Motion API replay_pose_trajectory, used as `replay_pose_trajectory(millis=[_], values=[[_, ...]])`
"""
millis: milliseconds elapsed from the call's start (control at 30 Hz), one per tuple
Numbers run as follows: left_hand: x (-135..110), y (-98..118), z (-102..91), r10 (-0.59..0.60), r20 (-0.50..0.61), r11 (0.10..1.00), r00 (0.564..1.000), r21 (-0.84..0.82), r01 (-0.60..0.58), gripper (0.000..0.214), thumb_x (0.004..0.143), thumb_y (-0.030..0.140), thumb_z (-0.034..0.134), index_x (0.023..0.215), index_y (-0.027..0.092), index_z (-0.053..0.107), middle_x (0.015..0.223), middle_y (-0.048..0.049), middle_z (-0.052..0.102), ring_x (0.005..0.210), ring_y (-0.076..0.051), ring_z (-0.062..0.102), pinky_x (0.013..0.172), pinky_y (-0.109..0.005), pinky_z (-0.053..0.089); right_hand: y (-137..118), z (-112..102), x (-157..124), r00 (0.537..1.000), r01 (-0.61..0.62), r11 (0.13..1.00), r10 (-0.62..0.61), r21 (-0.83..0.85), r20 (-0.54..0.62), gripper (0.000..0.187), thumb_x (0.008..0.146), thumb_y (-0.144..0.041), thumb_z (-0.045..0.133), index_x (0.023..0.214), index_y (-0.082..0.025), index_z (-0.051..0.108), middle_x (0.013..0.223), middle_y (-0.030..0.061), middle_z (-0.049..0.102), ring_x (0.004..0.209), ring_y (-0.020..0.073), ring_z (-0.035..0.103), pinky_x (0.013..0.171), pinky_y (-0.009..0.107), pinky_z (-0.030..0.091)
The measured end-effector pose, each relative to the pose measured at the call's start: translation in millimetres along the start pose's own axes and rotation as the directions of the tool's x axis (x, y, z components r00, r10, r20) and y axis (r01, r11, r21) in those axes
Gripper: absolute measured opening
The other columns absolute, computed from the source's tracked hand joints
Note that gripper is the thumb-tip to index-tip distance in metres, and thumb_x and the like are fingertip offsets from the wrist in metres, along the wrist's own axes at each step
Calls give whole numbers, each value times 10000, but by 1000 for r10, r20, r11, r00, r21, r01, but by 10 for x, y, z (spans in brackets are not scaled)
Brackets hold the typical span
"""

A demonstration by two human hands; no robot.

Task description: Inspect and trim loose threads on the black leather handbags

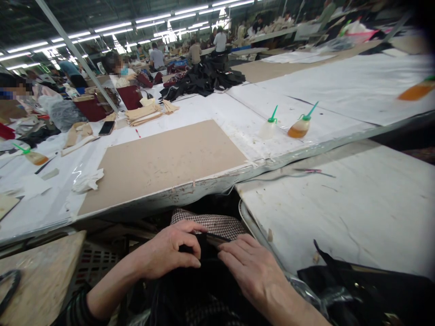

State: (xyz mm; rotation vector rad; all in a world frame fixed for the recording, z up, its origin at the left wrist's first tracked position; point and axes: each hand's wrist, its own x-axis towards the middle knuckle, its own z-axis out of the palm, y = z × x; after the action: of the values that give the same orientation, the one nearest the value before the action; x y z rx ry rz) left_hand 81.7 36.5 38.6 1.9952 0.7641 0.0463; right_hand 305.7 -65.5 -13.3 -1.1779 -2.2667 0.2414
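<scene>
Low in front of me is a black bag [207, 280], its upper edge running between my two hands. My left hand [170, 249] pinches that edge, thumb below and fingers curled over the top. On the other side my right hand [251, 267] has its fingers bent together over the rim, with the thumb hidden. Much of the bag's body is in shadow, so its inside is hard to make out. Checked cloth [210, 224] shows just beyond my hands. To the right lies another black bag [367, 290] with small gold-coloured metal parts.
Ahead runs a long white-covered table [238, 108] with a brown board [166, 158], a green-tipped glue bottle [299, 127] and a heap of black pieces [207, 78]. A lower white table [356, 203] is at right, a plastic crate [93, 265] at left. Several people work further back.
</scene>
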Motion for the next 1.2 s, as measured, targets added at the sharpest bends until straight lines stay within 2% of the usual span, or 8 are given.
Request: replay_pose_trajectory(millis=[167,333,533,700,833,967,1067,1200], values=[[10,23,6,8,-3,1000,1000,2,-8,37,789,255,769,777,227,749,1410,-16,552,1285,-234,497,1092,-336,343,-101,106,15,980,-48,985,79,-167,180,191,819,-4,534,852,-164,631,732,37,669,666,201,603,680,351,414],[68,61,39,-30,-14,999,999,22,30,31,807,243,747,787,224,733,1353,-17,594,1247,-220,526,1068,-315,352,-64,-1,246,851,-32,973,147,-230,504,158,728,-36,605,794,-155,685,693,53,682,600,215,595,537,340,403],[87,57,57,-107,-136,994,985,7,109,85,803,195,716,727,202,678,1171,9,671,1099,-182,595,962,-256,389,119,-18,370,955,1,998,20,-69,297,98,815,-216,675,723,-187,693,987,65,634,1059,284,521,1046,555,342],[93,42,55,-109,-132,994,985,-32,106,82,825,207,681,747,200,656,1024,32,699,965,-153,614,865,-231,406,220,-121,123,972,-219,964,202,151,120,263,826,-69,629,1036,-225,661,1338,86,512,1270,271,447,1031,477,436],[110,29,68,-121,-169,992,978,25,127,94,833,213,659,743,193,637,958,21,696,911,-155,609,824,-238,404,339,-251,-123,866,-498,807,442,317,234,406,891,-202,626,1288,-233,547,1177,75,668,1053,234,638,925,396,528],[127,12,93,-148,-214,980,966,98,172,126,829,230,651,717,188,609,854,18,687,813,-155,606,747,-249,401,424,-276,-255,715,-694,477,547,539,436,296,937,-413,575,1146,-236,688,981,14,746,908,215,692,813,292,553],[163,8,109,-158,-239,968,958,156,198,132,826,247,648,712,189,612,791,20,675,764,-155,599,706,-254,392,421,-243,-278,688,-695,307,547,650,477,300,924,-432,584,1088,-231,734,924,1,756,851,209,695,746,259,551],[220,12,112,-156,-258,954,953,210,213,151,828,267,641,701,190,614,759,17,669,739,-157,597,682,-258,385,388,-204,-299,696,-674,319,578,667,426,303,927,-442,576,1068,-235,745,943,10,760,877,221,687,749,264,544]])
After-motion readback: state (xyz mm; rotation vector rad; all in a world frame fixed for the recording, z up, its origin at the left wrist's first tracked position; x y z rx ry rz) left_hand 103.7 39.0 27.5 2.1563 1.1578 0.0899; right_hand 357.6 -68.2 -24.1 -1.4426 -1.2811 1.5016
